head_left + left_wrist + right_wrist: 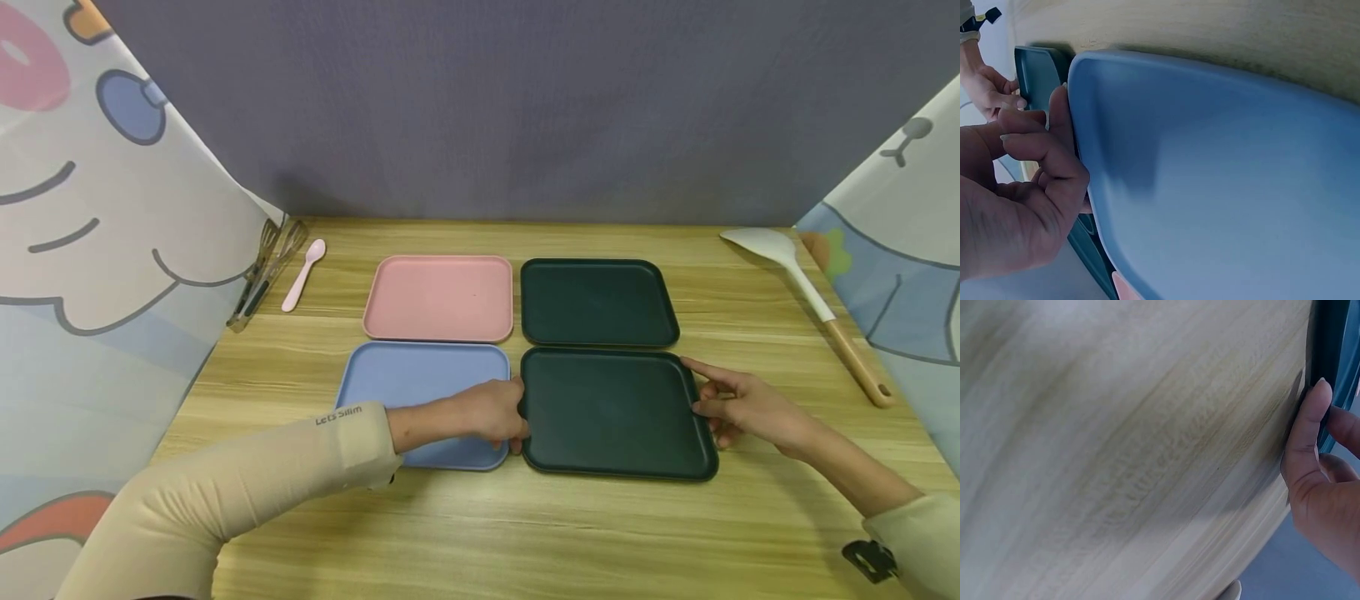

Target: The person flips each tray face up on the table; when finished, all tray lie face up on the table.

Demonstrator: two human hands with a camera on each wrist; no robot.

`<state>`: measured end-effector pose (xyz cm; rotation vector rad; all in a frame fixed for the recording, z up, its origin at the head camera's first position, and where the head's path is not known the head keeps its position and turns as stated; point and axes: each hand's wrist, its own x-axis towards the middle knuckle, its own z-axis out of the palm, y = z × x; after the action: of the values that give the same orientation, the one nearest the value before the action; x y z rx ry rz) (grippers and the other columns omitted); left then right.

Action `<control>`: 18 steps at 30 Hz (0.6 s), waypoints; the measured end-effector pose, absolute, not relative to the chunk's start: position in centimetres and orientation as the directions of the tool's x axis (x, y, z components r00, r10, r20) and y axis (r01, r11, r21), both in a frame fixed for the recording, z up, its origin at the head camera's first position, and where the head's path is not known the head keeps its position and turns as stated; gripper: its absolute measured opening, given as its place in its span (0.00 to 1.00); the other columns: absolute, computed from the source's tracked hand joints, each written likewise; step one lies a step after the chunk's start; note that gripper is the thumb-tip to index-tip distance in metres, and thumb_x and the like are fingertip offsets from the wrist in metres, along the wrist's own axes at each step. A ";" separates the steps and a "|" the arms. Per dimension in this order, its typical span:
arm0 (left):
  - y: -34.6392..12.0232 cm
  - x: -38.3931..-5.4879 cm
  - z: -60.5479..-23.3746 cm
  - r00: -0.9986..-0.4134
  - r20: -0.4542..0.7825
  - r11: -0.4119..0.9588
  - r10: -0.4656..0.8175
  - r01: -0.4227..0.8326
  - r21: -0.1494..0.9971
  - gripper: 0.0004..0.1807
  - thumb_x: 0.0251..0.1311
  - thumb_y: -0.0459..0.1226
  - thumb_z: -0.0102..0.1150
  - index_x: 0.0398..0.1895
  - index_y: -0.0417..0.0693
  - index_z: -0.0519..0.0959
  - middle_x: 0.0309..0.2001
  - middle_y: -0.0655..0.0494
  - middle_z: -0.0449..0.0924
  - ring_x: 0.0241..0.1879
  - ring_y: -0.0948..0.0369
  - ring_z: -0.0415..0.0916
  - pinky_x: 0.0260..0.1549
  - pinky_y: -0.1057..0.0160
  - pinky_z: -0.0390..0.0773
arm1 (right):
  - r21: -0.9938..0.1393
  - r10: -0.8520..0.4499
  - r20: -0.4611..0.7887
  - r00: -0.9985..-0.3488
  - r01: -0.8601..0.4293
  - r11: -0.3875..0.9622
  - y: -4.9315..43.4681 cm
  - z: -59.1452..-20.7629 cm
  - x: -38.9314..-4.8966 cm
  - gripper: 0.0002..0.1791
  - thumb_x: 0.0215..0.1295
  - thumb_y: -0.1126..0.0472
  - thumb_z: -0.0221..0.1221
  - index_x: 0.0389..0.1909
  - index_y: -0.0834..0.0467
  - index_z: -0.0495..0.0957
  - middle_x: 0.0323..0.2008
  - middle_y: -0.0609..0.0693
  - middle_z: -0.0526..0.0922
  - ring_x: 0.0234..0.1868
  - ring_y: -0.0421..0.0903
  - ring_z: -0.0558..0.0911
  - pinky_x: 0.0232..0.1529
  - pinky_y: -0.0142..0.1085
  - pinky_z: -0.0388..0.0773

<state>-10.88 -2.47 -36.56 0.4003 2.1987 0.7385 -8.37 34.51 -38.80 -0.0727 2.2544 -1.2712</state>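
The front dark green tray [617, 414] lies flat between my two hands. At its left edge, my left hand [491, 414] has curled fingers in the narrow gap beside the blue tray [427, 367], gripping the green rim. In the left wrist view the knuckles of that hand [1038, 181] come right at the blue tray's edge [1094, 206]. My right hand [750, 410] holds the opposite edge of the green tray, thumb at the rim and index finger reaching to the far corner. The right wrist view shows thumb and finger at the tray's side [1329, 356].
Behind lie a pink tray [441, 298] and another dark green tray [598, 302], close against the front pair. On the left are a pale pink spoon [303, 277] and metal utensils with dark handles [264, 279]. A white spatula with a wooden handle [813, 292] lies at the right.
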 end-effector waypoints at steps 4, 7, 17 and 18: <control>-2.4 -11.0 -36.5 -0.641 -0.582 0.771 0.501 0.024 0.637 0.19 0.65 0.33 0.62 0.55 0.35 0.71 0.23 0.51 0.86 0.13 0.61 0.72 0.17 0.68 0.70 | -0.806 -0.303 -0.423 -0.854 0.201 0.558 34.6 -38.9 -8.3 0.42 0.74 0.63 0.56 0.80 0.61 0.42 0.38 0.57 0.70 0.26 0.43 0.78 0.25 0.40 0.83; -2.5 -11.0 -36.6 -0.634 -0.583 0.760 0.508 0.012 0.650 0.19 0.66 0.33 0.62 0.56 0.35 0.71 0.24 0.51 0.86 0.13 0.61 0.71 0.17 0.68 0.70 | -0.802 -0.305 -0.417 -0.856 0.189 0.567 34.6 -39.1 -8.4 0.42 0.74 0.63 0.55 0.80 0.60 0.42 0.37 0.57 0.71 0.26 0.44 0.79 0.25 0.41 0.83; -4.2 -11.8 -35.9 -0.560 -0.623 0.685 0.547 -0.128 0.717 0.42 0.70 0.41 0.57 0.79 0.37 0.49 0.31 0.46 0.88 0.13 0.61 0.70 0.16 0.69 0.62 | -0.765 -0.286 -0.427 -0.858 0.174 0.620 34.7 -39.0 -8.1 0.43 0.75 0.58 0.55 0.81 0.59 0.42 0.37 0.57 0.76 0.28 0.45 0.81 0.28 0.41 0.84; -4.7 -11.9 -35.6 -0.556 -0.619 0.680 0.554 -0.128 0.722 0.42 0.70 0.42 0.56 0.80 0.38 0.48 0.32 0.47 0.88 0.15 0.61 0.72 0.17 0.69 0.64 | -0.757 -0.281 -0.429 -0.859 0.172 0.630 34.7 -38.8 -7.9 0.42 0.75 0.58 0.55 0.81 0.60 0.42 0.38 0.57 0.77 0.29 0.45 0.82 0.29 0.41 0.84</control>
<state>-11.88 -4.66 -35.63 0.3304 1.9700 0.9322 -7.94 34.70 -38.80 -0.0850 2.3337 -1.1594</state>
